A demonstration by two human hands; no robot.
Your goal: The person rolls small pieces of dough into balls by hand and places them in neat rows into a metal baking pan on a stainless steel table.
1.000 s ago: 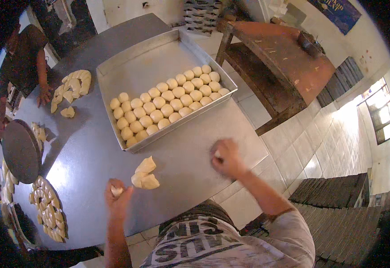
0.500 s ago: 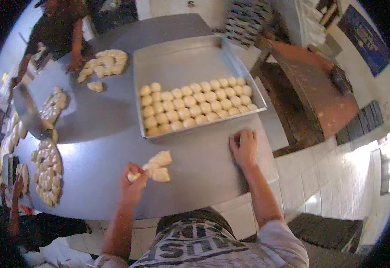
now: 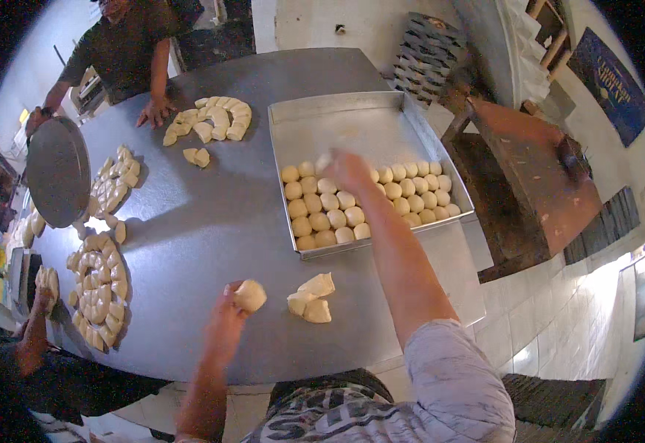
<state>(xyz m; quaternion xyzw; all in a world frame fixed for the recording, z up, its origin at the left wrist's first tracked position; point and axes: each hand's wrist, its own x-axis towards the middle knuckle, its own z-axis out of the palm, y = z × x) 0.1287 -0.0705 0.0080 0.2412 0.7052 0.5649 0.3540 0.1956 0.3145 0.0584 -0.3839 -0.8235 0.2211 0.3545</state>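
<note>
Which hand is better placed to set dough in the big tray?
Probably the right hand: it is over the tray, by the rows of dough balls. The left hand is outside it, above the table, holding a dough lump.

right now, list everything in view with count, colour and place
table: one, grey, centre
tray: one, silver, on the table
dough balls: dozens, cream, tray's near half
loose dough: one clump, cream, before the tray
dough clusters: several, cream, table's left
round disc: one, dark, table's left
bench: one, brown, right
poster: one, blue, upper right
stacks: two, dark, right
co-workers: two, dark-clothed, left
left grip: one, bare, holding dough
right grip: one, bare, over the tray
</note>
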